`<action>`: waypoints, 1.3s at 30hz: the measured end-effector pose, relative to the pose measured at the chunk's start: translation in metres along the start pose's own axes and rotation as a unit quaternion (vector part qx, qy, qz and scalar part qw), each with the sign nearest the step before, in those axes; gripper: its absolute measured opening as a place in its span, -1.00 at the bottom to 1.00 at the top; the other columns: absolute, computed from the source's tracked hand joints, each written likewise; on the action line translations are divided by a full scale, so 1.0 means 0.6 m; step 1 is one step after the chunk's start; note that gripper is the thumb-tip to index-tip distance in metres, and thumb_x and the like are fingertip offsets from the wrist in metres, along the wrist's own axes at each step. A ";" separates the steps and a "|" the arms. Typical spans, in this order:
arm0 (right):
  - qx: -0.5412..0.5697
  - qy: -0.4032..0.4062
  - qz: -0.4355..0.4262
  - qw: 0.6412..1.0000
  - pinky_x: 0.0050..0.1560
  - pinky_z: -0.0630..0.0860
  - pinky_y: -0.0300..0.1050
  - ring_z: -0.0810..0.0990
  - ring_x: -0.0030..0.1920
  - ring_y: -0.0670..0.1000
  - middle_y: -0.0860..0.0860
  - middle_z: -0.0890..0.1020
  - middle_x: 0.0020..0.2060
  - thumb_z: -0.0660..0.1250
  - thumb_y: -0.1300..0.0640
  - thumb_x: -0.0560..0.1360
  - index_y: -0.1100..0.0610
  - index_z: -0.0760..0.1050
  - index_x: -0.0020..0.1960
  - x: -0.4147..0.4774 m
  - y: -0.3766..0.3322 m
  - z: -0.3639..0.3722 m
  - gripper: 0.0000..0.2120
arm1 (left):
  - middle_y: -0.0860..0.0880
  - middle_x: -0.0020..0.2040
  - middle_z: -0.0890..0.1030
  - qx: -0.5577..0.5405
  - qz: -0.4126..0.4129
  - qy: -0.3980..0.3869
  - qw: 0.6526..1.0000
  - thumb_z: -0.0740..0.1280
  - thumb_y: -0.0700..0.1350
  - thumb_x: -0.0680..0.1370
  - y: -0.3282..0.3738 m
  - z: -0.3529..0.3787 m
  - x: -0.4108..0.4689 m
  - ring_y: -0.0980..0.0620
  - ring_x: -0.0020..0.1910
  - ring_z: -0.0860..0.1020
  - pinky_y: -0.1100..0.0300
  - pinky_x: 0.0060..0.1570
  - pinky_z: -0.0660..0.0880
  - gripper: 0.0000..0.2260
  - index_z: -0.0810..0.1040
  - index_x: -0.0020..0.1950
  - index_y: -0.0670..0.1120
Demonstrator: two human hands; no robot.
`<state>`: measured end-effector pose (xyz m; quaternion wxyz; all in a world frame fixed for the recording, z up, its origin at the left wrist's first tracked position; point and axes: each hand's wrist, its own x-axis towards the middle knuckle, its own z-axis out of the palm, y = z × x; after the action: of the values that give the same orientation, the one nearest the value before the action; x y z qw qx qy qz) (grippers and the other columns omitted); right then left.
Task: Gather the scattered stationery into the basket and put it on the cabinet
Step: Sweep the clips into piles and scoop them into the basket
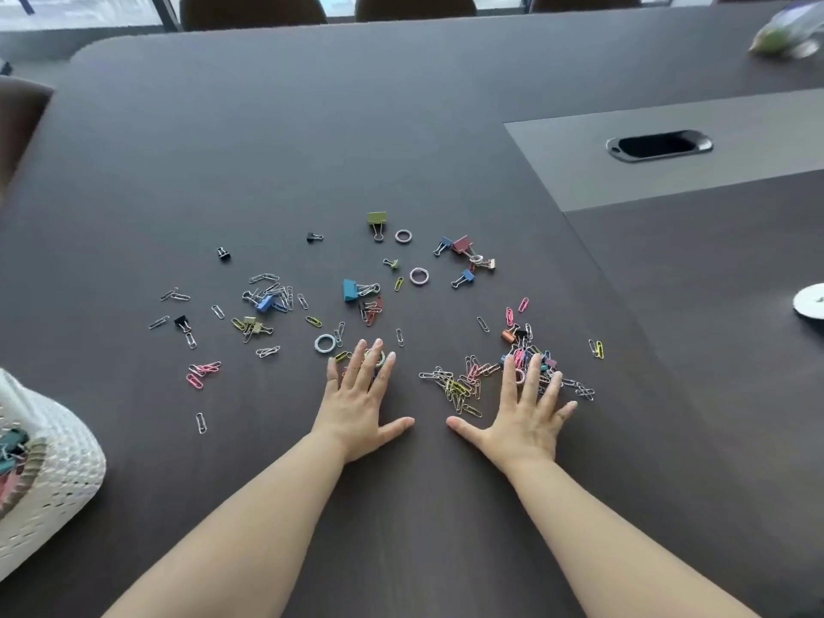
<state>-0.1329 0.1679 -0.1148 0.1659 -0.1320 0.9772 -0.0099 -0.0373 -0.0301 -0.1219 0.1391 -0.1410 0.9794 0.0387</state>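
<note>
Filling most of the view, a dark table (401, 127) carries a loose scatter of stationery across its middle, with a grey inset panel at the far right holding an oval cable port (659, 145). A white woven basket (53, 483) sits at the near left edge, a few clips already inside it. Both forearms reach in from the near edge. The left hand (356, 403) lies flat, palm down, fingers straight and slightly spread, the fingertips resting over a few paper clips; it grips nothing. The right hand (526, 417), just beside it, is likewise flat and splayed, its fingers pressing on a dense heap of coloured paper clips (468, 381) mixed with small binder clips. The thumbs point toward each other, apart. Farther off lie a teal binder clip (350, 289), an olive binder clip (376, 218) and a red binder clip (461, 245), then a white ring (324, 343) just left of the left fingertips, and single clips strewn out to the left
</note>
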 end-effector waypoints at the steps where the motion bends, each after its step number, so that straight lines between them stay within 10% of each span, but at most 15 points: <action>1: 0.005 0.000 0.002 1.000 0.38 -0.13 0.39 -0.30 0.46 0.31 0.11 -0.36 0.47 0.04 -0.62 0.15 -0.02 -0.43 0.45 0.008 0.001 -0.002 0.17 | -0.01 0.51 -0.31 0.009 -0.016 0.005 1.000 -0.27 0.47 0.25 0.000 -0.002 0.009 -0.02 0.41 -0.44 -0.20 0.36 -0.34 -0.09 -0.31 0.49 0.01; 20: 0.015 0.029 -0.108 0.994 0.43 -0.19 0.32 -0.31 0.48 0.19 0.05 -0.31 0.49 0.09 -0.57 0.20 -0.08 -0.32 0.48 0.259 -0.074 -0.067 0.09 | -0.01 0.53 -0.20 -0.049 -0.095 0.067 0.992 0.10 0.46 0.36 -0.054 -0.069 0.234 -0.18 0.46 -0.31 -0.30 0.36 -0.15 -0.11 -0.21 0.51 0.07; 24: 0.006 0.041 -0.131 0.991 0.41 -0.20 0.34 -0.31 0.48 0.23 0.04 -0.32 0.49 0.11 -0.57 0.19 -0.11 -0.32 0.47 0.322 -0.116 -0.082 0.09 | -0.05 0.51 0.08 -0.062 -0.098 0.090 0.989 0.07 0.44 0.37 -0.083 -0.070 0.263 -0.14 0.49 -0.03 -0.16 0.40 0.00 -0.19 0.03 0.51 0.05; 29: -0.001 0.056 -0.145 0.988 0.42 -0.12 0.28 -0.12 0.50 0.20 0.03 -0.08 0.52 0.09 -0.53 0.27 -0.17 -0.13 0.48 0.352 -0.139 -0.085 -0.08 | -0.10 0.03 0.58 -0.089 -0.039 0.270 0.958 0.15 0.28 0.37 -0.093 -0.045 0.267 -0.11 0.06 0.45 0.02 0.00 0.51 -0.46 0.60 0.11 -0.06; 34: 0.063 0.198 -0.208 0.956 0.12 0.40 0.17 0.48 0.15 0.24 0.15 0.52 0.16 0.32 -0.30 0.32 -0.01 0.52 0.15 0.329 -0.141 -0.062 -0.48 | -0.07 -0.22 0.53 -0.094 -0.049 0.327 0.939 0.20 0.18 0.40 -0.088 -0.033 0.263 -0.02 -0.15 0.31 0.11 -0.33 0.46 -0.67 0.58 -0.17 -0.05; 39: 0.048 0.209 -0.236 0.948 -0.26 0.53 -0.02 0.56 -0.18 0.20 0.16 0.57 -0.11 0.42 -0.27 0.24 0.05 0.56 0.01 0.299 -0.136 -0.055 -0.51 | -0.08 -0.24 0.51 -0.098 -0.053 0.335 0.936 0.19 0.08 0.41 -0.075 -0.031 0.245 -0.05 -0.16 0.33 0.16 -0.48 0.43 -0.76 0.49 -0.19 -0.07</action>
<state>-0.2864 0.0411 -0.1360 -0.0435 -0.3455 0.9293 -0.1231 -0.1645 -0.1144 -0.1474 -0.2094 -0.2099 0.9519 0.0772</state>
